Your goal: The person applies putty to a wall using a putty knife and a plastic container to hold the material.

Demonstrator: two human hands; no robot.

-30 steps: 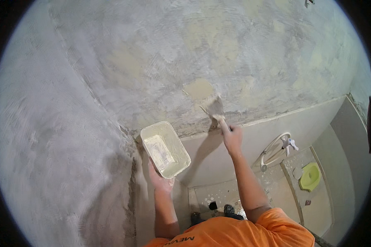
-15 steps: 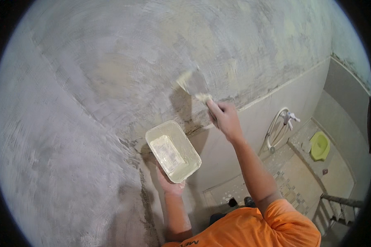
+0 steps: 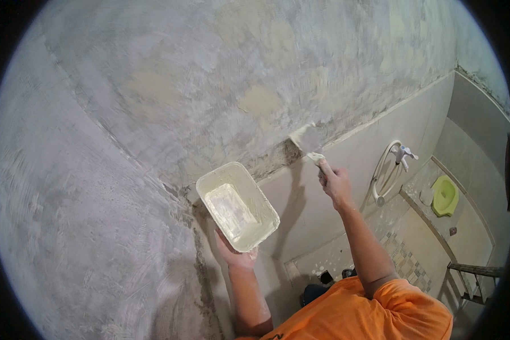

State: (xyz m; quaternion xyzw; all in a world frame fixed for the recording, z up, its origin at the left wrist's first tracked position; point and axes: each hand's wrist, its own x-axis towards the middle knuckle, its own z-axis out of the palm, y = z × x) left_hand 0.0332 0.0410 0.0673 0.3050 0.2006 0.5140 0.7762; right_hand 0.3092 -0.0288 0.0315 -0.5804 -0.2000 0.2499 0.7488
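Note:
My left hand (image 3: 236, 253) grips a cream rectangular plastic tub (image 3: 255, 201) from below, tilted so its inside shows. Pale putty coats the tub's walls and bottom. In my right hand (image 3: 337, 186) is a putty knife (image 3: 309, 139), my fingers closed round its handle. Pale putty clings to the blade's left edge and to the neck by my thumb. The blade is close to the lower part of the grey plastered wall (image 3: 198, 85), just above the tiles; whether it touches cannot be made out. A fresh cream patch (image 3: 259, 101) lies on the plaster up and left of the blade.
Tiles (image 3: 357, 153) cover the lower wall, topped by a narrow ledge. A white tap with a hose (image 3: 399, 156) is mounted right of my hand. Farther right are a green squat toilet (image 3: 445, 196) and a dark ladder-like frame (image 3: 476, 271). Another plastered wall (image 3: 85, 226) rises at left.
My right hand has brought the putty knife down and to the right, off the cream patch on the plaster. The tub in my left hand has barely shifted.

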